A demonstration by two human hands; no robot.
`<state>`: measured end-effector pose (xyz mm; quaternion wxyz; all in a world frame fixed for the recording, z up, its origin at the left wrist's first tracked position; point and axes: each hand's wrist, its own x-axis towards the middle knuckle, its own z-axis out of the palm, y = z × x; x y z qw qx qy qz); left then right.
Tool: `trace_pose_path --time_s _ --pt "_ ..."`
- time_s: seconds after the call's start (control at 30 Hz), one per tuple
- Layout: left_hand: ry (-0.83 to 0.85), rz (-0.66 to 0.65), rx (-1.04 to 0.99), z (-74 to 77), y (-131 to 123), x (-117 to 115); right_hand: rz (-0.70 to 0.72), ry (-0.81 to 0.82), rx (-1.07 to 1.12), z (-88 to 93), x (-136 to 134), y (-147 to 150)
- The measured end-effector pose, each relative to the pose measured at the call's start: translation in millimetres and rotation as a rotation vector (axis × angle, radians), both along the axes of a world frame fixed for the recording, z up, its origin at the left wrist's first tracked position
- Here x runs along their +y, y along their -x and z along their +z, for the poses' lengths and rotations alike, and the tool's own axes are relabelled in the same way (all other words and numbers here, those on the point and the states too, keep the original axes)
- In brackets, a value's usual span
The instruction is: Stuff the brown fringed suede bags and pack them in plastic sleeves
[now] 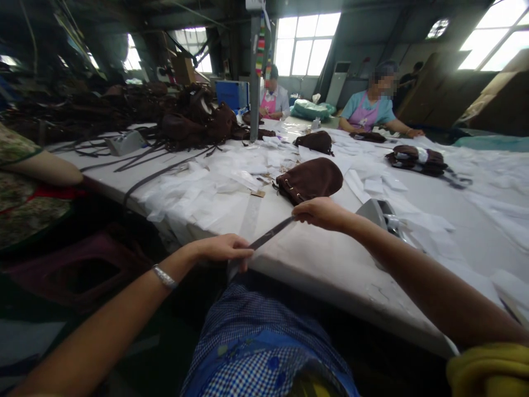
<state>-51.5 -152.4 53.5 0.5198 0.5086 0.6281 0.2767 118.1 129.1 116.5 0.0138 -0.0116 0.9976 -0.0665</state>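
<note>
A dark flat strap [270, 234] stretches between my two hands over the front edge of the table. My left hand [225, 248] is closed around its lower end, with a greyish part hanging below the fingers. My right hand [317, 213] pinches the upper end, close to a dark brown drawstring bag [316, 177] with small metal eyelets. That bag lies on its side on the table just beyond my right hand; whether the strap joins it I cannot tell.
Clear plastic wrappers and white sheets [202, 190] litter the white table [306, 259]. A grey tape dispenser [378, 214] stands right of my right hand. Brown bags [185, 124] are heaped at the back left. Two people in pink aprons [366, 110] sit opposite; another person's arm [53, 165] is at left.
</note>
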Motion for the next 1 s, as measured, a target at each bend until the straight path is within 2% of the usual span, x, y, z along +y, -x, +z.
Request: trace_pose_path --time_s 0.1,0.17,0.2,0.27,0.3,0.33,0.4,0.43,0.5,0.63,0.7,0.73,0.8,0.9,1.0 --pt "0.142 0.068 -0.081 -22.2 16.9 -31.6 -0.301 -0.229 0.007 -10.6 40.9 -15.1" --pt "0.137 0.133 -0.056 -28.3 21.5 -41.1 -0.453 -0.317 0.039 -22.0 45.1 -19.6" --pt "0.107 0.161 -0.016 -26.9 20.6 -40.5 -0.458 -0.318 0.087 -27.9 37.6 -18.8" --pt "0.029 0.176 0.073 -15.7 12.5 -28.6 -0.301 -0.223 0.218 -38.3 6.4 -11.3" --pt "-0.008 0.158 0.104 -7.4 6.3 -18.7 -0.142 -0.125 0.255 -42.1 -13.7 -5.7" --pt "-0.042 0.127 0.118 1.5 -0.4 -7.7 0.018 -0.006 0.241 -44.8 -33.5 0.0" --pt "-0.107 0.075 0.126 17.2 -11.4 12.3 0.2 0.207 0.11 -46.7 -62.5 8.4" --pt "-0.129 0.055 0.134 22.5 -14.1 18.9 0.222 0.287 0.02 -46.6 -68.1 9.4" --pt "-0.118 0.016 0.129 25.8 -11.7 22.3 0.144 0.351 -0.096 -46.2 -59.3 3.0" --pt "0.042 -0.015 0.034 9.6 12.2 2.9 -0.152 0.217 -0.115 -54.1 -2.1 -31.0" --pt "0.07 0.007 0.024 0.4 18.9 -2.4 -0.27 0.139 -0.164 -62.7 13.5 -43.7" --pt "0.065 0.015 0.029 -2.1 18.7 -0.6 -0.283 0.121 -0.148 -66.9 13.6 -46.2" --pt "0.026 0.012 0.046 -1.5 12.0 12.2 -0.199 0.152 -0.036 -72.6 0.2 -43.2" --pt "-0.076 -0.025 0.065 10.3 -4.2 42.7 0.04 0.275 0.121 -71.7 -31.2 -26.1" --pt "-0.13 -0.091 0.081 23.1 -11.1 63.3 0.108 0.316 0.144 -63.6 -42.2 -15.7"
